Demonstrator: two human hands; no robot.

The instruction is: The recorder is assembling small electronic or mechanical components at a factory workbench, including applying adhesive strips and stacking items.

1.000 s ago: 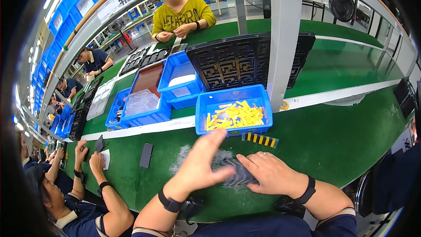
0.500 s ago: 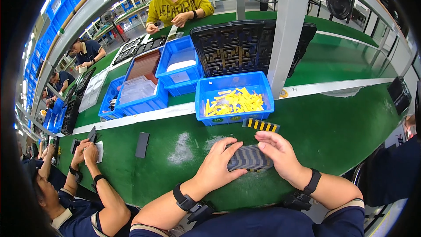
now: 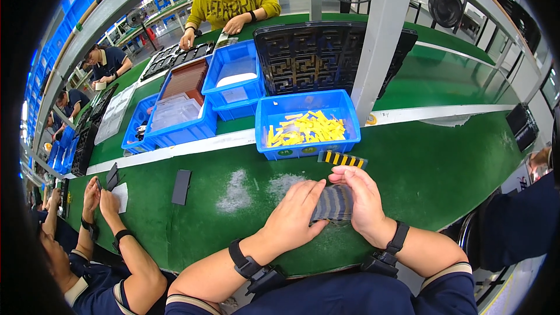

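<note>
Between my hands, above the green tabletop [image 3: 408, 198], is a stack of thin grey-and-dark striped strips [image 3: 333, 205]. My left hand [image 3: 296, 210] grips its left side, with the thumb along the lower edge. Cupped against the right end is my right hand [image 3: 365, 203], its fingers bent over the top. Just beyond the fingertips lies a single strip with yellow-and-black bars [image 3: 343, 159]. Behind that stands a blue bin [image 3: 309, 150] holding many small yellow pieces [image 3: 306, 128]. The underside of the stack is hidden.
White dusty smudges [image 3: 234, 192] and a dark flat rectangle [image 3: 181, 187] lie to the left. A co-worker's hands [image 3: 100, 201] work farther left. A grey post [image 3: 382, 41] rises behind the bin, near a black moulded tray [image 3: 312, 55]. More blue bins [image 3: 185, 131] stand back left.
The right hand has turned more upright and closed in on the end of the stack, and the left hand covers more of it. Across the table, a person's hand has reached toward the black trays.
</note>
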